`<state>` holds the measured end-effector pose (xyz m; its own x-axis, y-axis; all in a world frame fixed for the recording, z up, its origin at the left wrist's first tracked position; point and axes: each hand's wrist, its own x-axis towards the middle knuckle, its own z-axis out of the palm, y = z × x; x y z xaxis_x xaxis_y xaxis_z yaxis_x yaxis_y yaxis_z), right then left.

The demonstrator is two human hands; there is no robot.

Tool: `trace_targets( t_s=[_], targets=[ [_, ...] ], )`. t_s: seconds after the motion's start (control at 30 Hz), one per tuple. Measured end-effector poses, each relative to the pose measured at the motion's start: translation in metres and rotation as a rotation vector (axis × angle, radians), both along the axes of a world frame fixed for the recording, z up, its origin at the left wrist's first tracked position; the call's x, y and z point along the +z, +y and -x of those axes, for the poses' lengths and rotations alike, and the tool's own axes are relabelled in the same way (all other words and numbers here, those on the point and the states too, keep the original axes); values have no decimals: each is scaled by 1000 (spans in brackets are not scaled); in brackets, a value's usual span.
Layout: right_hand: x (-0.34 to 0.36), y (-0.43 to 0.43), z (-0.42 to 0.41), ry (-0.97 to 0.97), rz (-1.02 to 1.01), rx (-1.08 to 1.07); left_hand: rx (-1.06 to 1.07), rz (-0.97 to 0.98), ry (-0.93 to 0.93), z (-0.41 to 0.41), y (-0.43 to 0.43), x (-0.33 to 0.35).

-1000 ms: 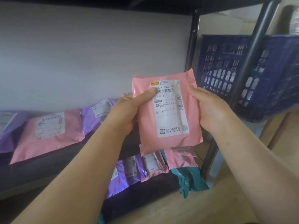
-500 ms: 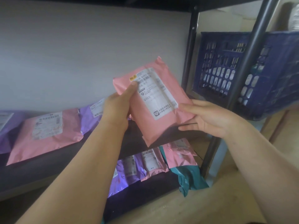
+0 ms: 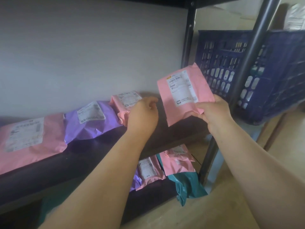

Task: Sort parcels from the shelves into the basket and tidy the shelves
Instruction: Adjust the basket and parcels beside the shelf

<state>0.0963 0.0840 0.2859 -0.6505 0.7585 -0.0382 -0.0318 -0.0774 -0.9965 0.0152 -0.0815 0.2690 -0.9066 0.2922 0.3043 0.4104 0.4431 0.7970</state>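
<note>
My right hand (image 3: 212, 111) pinches the lower edge of a pink parcel (image 3: 181, 93) with a white label and holds it upright above the right end of the dark shelf (image 3: 99, 156). My left hand (image 3: 143, 113) reaches over a small pink parcel (image 3: 125, 101) that leans on the wall at the back of the shelf; its fingers are curled, and I cannot see if they grip the parcel. A purple parcel (image 3: 90, 119) and a larger pink parcel (image 3: 31, 139) lie further left. The blue basket (image 3: 257, 71) stands to the right, behind the shelf post.
Black shelf posts (image 3: 247, 60) rise between the held parcel and the basket. On the lower shelf lie pink (image 3: 178, 162), purple and teal parcels (image 3: 188, 185), the teal one hanging over the edge. A wooden floor (image 3: 181, 217) is below.
My left hand let go of the pink parcel and moved down to the small pink parcel on the shelf. My right hand took the parcel alone and carried it to the right.
</note>
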Motion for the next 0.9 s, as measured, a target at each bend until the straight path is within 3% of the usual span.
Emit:
trace_targets(
  t_s=[0.13, 0.2, 0.33, 0.63, 0.9],
  targets=[
    [-9, 7, 23, -77, -29, -29, 64, 227, 426, 10, -3, -15],
    [-11, 8, 36, -111, -31, -9, 90, 390, 493, 16, -6, -21],
    [-19, 11, 59, -164, -56, 36, 119, 646, 461, 23, -9, -31],
    [-39, 4, 73, -200, -241, 68, 81, 722, 496, 28, -11, -33],
    [-30, 0, 46, -283, -456, -44, 15, 724, 468, 5, -18, -15]
  ],
)
